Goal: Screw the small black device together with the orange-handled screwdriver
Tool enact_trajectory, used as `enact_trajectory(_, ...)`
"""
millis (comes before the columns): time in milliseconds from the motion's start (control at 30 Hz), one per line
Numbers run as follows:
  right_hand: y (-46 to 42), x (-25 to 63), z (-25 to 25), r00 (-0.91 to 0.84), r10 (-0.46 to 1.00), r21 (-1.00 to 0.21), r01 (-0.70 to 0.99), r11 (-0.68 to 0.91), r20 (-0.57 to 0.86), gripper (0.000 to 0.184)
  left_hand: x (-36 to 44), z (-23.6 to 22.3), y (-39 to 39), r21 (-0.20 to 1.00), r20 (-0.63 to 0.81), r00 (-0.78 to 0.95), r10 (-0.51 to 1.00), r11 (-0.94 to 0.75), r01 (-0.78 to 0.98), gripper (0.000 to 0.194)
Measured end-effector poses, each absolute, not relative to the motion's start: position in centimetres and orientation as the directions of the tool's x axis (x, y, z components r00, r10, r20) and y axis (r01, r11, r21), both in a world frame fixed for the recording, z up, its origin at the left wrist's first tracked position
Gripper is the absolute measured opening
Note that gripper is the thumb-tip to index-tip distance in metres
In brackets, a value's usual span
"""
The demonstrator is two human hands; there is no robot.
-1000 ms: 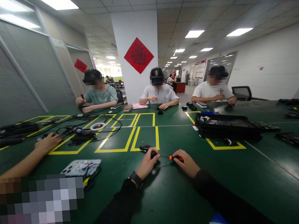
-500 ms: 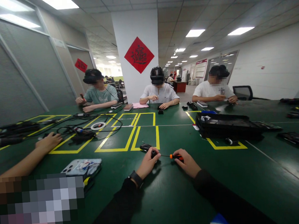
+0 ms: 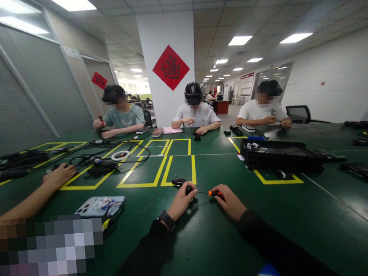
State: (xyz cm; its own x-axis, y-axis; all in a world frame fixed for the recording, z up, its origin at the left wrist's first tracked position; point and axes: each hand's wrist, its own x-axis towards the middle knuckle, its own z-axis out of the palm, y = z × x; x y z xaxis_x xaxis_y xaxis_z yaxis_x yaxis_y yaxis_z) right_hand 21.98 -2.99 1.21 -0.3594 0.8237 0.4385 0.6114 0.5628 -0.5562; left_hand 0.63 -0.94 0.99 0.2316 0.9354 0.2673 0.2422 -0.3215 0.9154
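Part (image 3: 188,190) in the left hand (image 3: 181,203), lower centre of the frame; screwdriver (image 3: 218,194) in the right hand (image 3: 232,203), just right. On the table (image 3: 212,250), tray (image 3: 280,152) farther right, ring (image 3: 113,156) left. Behind, upper centre, pillar (image 3: 165,29).

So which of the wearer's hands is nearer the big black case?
The right hand: it grips the screwdriver, short of the black case and left of it. The left hand, holding a small dark part, is farther left.
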Motion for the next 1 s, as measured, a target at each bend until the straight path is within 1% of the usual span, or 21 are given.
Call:
enact_trajectory(133,-3.01,21.92,1.07,-0.332,0.842,-0.577,0.618,0.535,0.425,0.022,0.6,1.04,-0.93,0.902,0.296,0.221,0.929,-0.348,0.255,0.015)
enact_trajectory(267,-2.83,21.95,0.98,-0.33,0.852,-0.561,0.646,0.518,0.406,0.018,0.66,1.06,-1.04,0.904,0.337,0.224,0.915,-0.38,0.194,0.019)
enact_trajectory(333,-2.79,22.02,0.94,-0.342,0.844,-0.552,0.643,0.531,0.413,0.018,0.67,1.08,-1.09,0.905,0.337,0.235,0.912,-0.383,0.187,0.016)
enact_trajectory(467,-2.83,22.15,0.71,-0.324,0.85,-0.571,0.635,0.521,0.416,0.018,0.67,1.0,-1.07,0.899,0.334,0.245,0.91,-0.386,0.206,0.012)
enact_trajectory(633,-2.95,22.0,0.79,-0.32,0.858,-0.58,0.636,0.509,0.402,0.027,0.7,0.73,-0.98,0.891,0.355,0.255,0.899,-0.408,0.2,0.011)
enact_trajectory(800,-2.99,21.77,1.35,-0.373,0.825,-0.53,0.636,0.56,0.425,0.02,0.7,0.81,-1.04,0.893,0.353,0.271,0.896,-0.408,0.187,0.014)
enact_trajectory(900,-3.03,21.77,1.35,-0.361,0.821,-0.544,0.62,0.565,0.442,0.018,0.69,0.79,-1.01,0.899,0.34,0.275,0.899,-0.397,0.186,0.015)
enact_trajectory(1000,-2.95,21.86,1.1,-0.343,0.835,-0.576,0.608,0.547,0.431,0.021,0.71,0.66,-0.91,0.897,0.342,0.276,0.898,-0.399,0.189,0.014)
